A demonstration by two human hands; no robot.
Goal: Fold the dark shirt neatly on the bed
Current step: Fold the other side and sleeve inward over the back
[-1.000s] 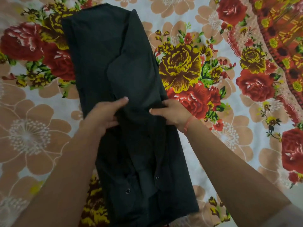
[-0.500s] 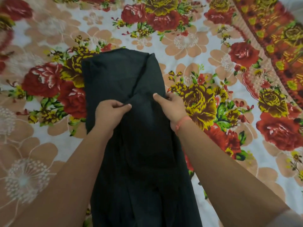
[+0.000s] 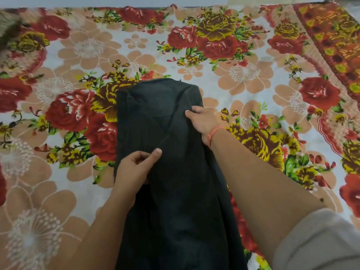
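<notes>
The dark shirt point(image 3: 155, 106) lies as a long narrow strip down the middle of the flowered bed point(image 3: 136, 47), its far end squared off and its near end running out of the bottom of the view. My left hand point(image 3: 134, 168) pinches a fold of the cloth at the strip's left side, about halfway up. My right hand point(image 3: 202, 121), with an orange thread at the wrist, grips the shirt's right edge near the far end. A diagonal crease runs between the two hands.
The red, yellow and peach flowered bedsheet spreads on all sides of the shirt. An orange patterned border point(image 3: 335, 39) runs along the far right. A blurred dark object point(image 3: 7, 30) sits at the far left corner.
Both hands have carried the near part of the shirt farther up over the far part. The right hand now holds higher than the left. The view has tilted up, showing more bed.
</notes>
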